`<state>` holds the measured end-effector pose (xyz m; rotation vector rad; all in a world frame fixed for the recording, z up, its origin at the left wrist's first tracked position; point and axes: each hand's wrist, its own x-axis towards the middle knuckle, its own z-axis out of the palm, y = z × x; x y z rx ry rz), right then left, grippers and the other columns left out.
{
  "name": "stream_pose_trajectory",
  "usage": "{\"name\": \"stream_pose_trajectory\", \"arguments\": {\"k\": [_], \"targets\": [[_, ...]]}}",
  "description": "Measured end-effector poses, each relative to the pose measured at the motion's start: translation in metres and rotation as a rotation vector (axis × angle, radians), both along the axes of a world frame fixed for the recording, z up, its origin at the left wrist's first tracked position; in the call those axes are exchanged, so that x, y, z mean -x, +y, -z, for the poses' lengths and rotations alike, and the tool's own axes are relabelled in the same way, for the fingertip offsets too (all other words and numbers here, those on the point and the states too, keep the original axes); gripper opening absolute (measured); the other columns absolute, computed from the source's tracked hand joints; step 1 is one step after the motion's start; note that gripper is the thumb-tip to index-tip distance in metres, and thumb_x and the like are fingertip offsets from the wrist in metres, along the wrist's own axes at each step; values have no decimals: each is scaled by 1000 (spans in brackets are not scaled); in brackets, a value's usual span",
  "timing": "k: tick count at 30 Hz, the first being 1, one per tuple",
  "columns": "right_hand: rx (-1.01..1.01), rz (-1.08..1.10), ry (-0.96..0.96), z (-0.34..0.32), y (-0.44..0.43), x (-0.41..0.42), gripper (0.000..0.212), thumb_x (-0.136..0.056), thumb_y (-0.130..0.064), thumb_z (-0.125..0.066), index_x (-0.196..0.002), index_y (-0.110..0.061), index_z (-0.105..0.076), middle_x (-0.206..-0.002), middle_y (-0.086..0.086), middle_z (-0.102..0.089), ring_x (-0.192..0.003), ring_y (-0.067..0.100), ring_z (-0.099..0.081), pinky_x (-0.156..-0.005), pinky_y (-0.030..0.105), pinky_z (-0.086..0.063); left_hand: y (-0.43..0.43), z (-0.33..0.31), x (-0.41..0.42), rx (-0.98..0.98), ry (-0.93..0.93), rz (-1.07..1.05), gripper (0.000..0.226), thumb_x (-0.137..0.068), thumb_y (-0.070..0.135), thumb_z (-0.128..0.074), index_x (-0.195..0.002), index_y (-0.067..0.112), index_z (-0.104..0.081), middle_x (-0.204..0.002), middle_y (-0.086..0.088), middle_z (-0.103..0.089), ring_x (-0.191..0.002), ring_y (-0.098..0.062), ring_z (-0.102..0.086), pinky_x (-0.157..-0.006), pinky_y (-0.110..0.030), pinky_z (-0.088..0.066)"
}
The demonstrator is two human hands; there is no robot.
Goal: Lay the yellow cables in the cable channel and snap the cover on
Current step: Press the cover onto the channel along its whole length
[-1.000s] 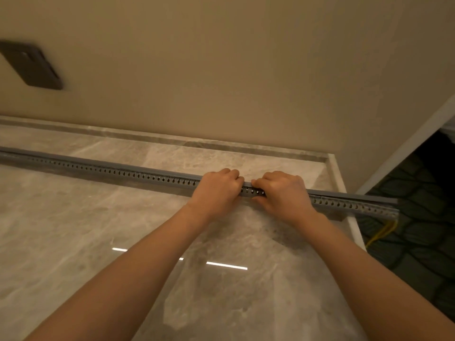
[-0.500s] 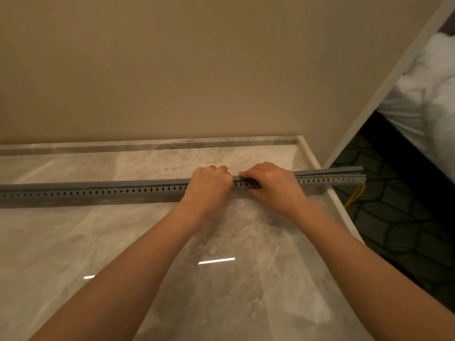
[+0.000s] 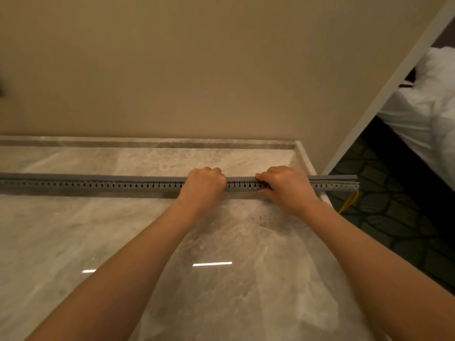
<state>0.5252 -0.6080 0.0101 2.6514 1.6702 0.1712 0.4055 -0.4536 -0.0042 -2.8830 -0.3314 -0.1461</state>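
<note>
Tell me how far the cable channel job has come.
Done: the yellow cables seem laid inside, a piece hangs below the right end; the cover sits along the cable channel. In hand: the left hand and right hand grip the channel near its right part, apparently pressing the cover. Left: probably the stretch to the right end; whether the left part is snapped, I cannot tell.

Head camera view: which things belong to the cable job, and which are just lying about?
Job: grey cable channel, gripped by left hand and right hand; yellow cables hanging off its right end.
Just there: marble top, white bedding, patterned carpet.
</note>
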Motion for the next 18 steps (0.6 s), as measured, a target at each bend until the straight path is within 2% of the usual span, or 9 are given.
{"name": "stream_pose_trajectory", "arguments": {"k": [5, 12, 18], "targets": [[65, -92, -50, 1, 0, -6, 32, -93, -34, -48, -118, -17, -57, -105, 3, -63, -95, 22, -58, -76, 32, -45, -5, 0, -1, 1, 6, -40, 22, -93, 22, -45, -103, 10, -61, -100, -6, -61, -89, -24, -58, -61, -30, -33], [34, -154, -68, 5, -3, -14, 33, -92, -35, -48, -118, -17, -57, -105, 3, -63, -95, 24, -58, -75, 33, -44, -23, -1, -6, -14, -49, -173, 17, -90, 23, -49, -95, 11, -60, -96, -5, -61, -84, -24, -60, -59, -31, -32], [11, -197, -71, 1, 2, -21, 31, -91, -39, -48, -113, -20, -60, -104, 1, -64, -95, 23, -59, -66, 29, -35, -53, 2, -25, 10, -124, -178, 17, -89, 22, -53, -103, 14, -56, -101, -3, -62, -91, -23, -60, -68, -32, -40]]}}
